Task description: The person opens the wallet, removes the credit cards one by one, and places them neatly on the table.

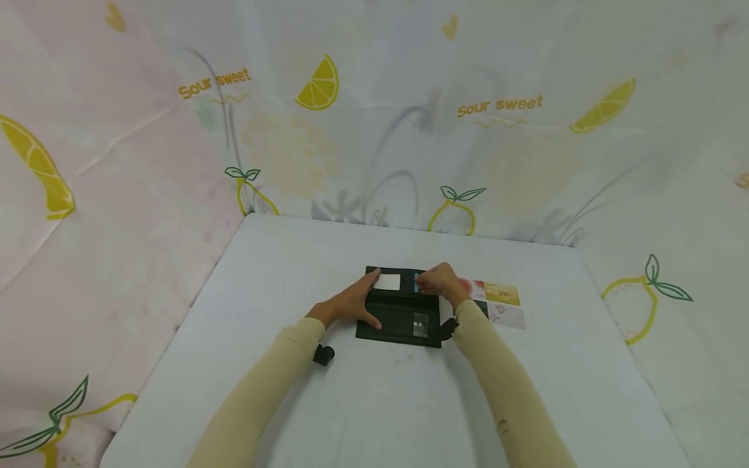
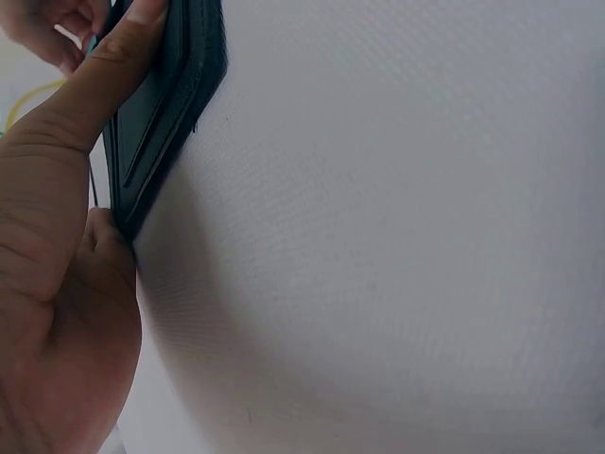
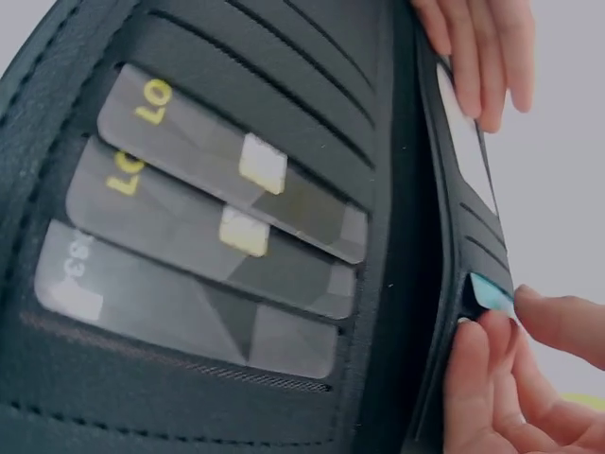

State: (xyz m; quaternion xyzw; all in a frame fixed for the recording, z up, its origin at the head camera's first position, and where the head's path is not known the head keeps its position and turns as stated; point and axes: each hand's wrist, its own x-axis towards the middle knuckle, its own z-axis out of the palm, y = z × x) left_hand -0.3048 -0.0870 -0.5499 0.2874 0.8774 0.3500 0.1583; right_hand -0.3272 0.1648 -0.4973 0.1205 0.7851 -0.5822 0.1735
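A black wallet (image 1: 393, 321) lies spread out on the white table, with clear cards (image 3: 236, 170) in several slots of its near panel. On its far panel sits a white card (image 1: 387, 282). My left hand (image 1: 351, 302) holds the wallet's left side, its thumb on the near panel and its fingers at the far panel. The right hand (image 1: 440, 282) pinches a small blue card (image 3: 490, 293) at a slot in the far panel; most of that card is hidden by the slot and fingers.
Right of the wallet, several printed cards (image 1: 504, 304) lie flat on the white table (image 1: 328, 416), partly behind the right hand. A lemon-patterned cloth (image 1: 374, 130) hangs around the back and sides.
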